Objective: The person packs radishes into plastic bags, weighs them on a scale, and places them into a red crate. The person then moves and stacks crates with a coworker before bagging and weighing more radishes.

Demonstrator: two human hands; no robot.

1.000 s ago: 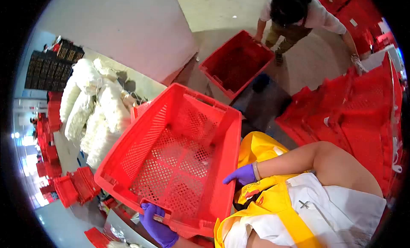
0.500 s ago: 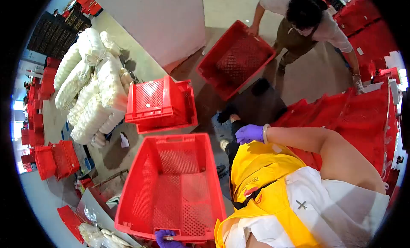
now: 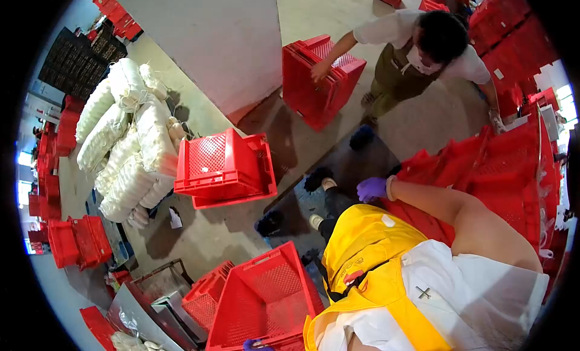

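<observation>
At the bottom edge, my left hand (image 3: pixel 257 345) in a purple glove grips the near rim of a red plastic crate (image 3: pixel 266 302). The crate is tilted and its mesh inside holds nothing I can see. Most of that hand is cut off by the frame. My right hand (image 3: pixel 371 189), also purple-gloved, hangs in front of my yellow apron (image 3: pixel 368 248), near the stacked red crates (image 3: pixel 471 176) on the right. Its fingers look curled in, with nothing visible in them.
A co-worker (image 3: pixel 417 55) holds red crates (image 3: pixel 320 82) ahead. Two nested crates (image 3: pixel 223 167) stand nearby, left of a dark wheeled platform (image 3: pixel 356 157). White bundles (image 3: pixel 130 139) are piled farther left. Another red crate (image 3: pixel 206 296) sits beside a metal-framed cart (image 3: pixel 160 281).
My left hand has moved the crate down and right, uncovering the floor, platform and another crate behind it. My right hand shifted slightly right. The co-worker's crate has turned and moved away.
</observation>
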